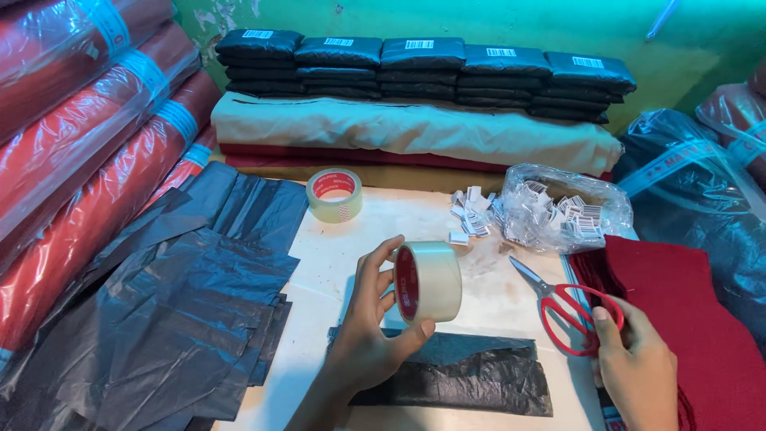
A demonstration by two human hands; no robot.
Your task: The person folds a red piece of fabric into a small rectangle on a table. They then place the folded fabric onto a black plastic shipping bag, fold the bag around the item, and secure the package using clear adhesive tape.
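Lower centre: left hand [363,343] grips a roll of clear tape [428,282], its hole facing left, lifted above a folded black bag [471,383]. Lower right: right hand [634,359] has fingers closed through the red scissors [562,307], blades pointing upper left toward the tape. A second tape roll [334,194] lies farther up.

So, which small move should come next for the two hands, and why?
Probably the right hand lifts the red-handled scissors toward the tape roll, because the left hand holds that roll above the folded black bag, and the scissors lie flat.
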